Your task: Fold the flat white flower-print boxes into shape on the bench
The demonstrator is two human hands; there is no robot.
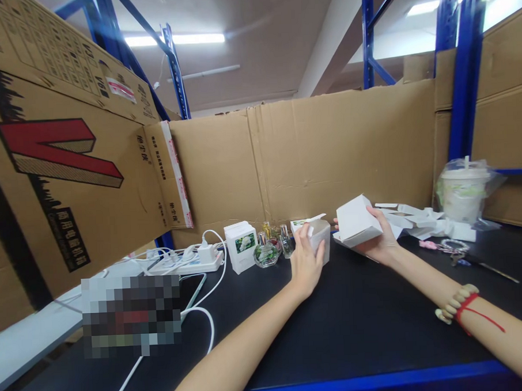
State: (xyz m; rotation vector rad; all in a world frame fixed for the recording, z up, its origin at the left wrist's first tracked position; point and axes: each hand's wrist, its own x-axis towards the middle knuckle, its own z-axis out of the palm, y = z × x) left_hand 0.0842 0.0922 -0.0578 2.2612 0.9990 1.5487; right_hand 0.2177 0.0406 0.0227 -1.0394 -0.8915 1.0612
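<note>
View from the head camera over a black counter [344, 324] walled at the far side by cardboard sheets. The left hand [306, 261] rests against a small white carton [320, 238] standing upright on the counter, its top flap raised; the fingers curl on its near face, apparently to steady it, though whether they fully clamp it cannot be told. The right hand [377, 239] closes around a second white carton [356, 220], lifted clear of the counter and tilted, its closed side toward the camera. Left of the standing carton are one printed white box [241, 246] and about three small glass bottles [267, 252], set close together. Farther left lies one power strip [186, 262] with a white charger and trailing cables. At far right: a heap of flat carton blanks [411, 219], count uncertain, and one lidded drink cup [463, 191] in a clear bag. A beaded bracelet [455, 304] circles the right wrist.
</note>
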